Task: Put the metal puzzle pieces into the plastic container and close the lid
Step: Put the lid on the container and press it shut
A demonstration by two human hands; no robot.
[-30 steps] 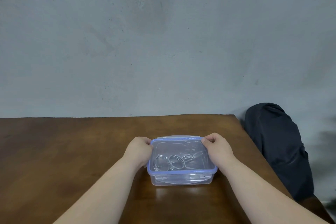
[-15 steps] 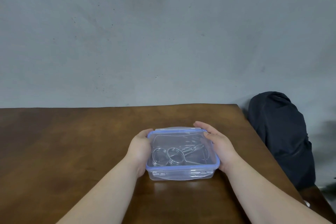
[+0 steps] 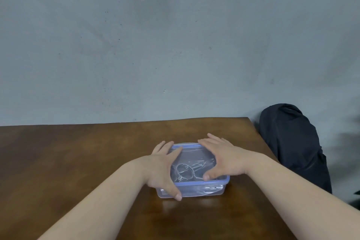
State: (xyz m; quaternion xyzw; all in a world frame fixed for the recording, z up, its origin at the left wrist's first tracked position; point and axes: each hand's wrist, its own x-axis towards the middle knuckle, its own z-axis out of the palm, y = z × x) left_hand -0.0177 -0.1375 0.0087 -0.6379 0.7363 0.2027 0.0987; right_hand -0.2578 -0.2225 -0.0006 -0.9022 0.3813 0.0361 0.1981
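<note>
A clear container (image 3: 191, 191) with a blue-rimmed lid (image 3: 194, 149) sits on a brown wooden table (image 3: 78, 161), near its right end. Both hands lie flat on the lid, fingers spread and pointing away. The left hand (image 3: 162, 165) covers the lid's left part, its thumb reaching down over the container's front wall. The right hand (image 3: 222, 157) covers the right part, thumb tip resting near the front rim. Between the hands, metal pieces (image 3: 187, 170) show through the lid (coiled rings and thin bars). A dark bag (image 3: 292, 146) stands just beyond the table's right edge, against a grey wall (image 3: 175, 45).
</note>
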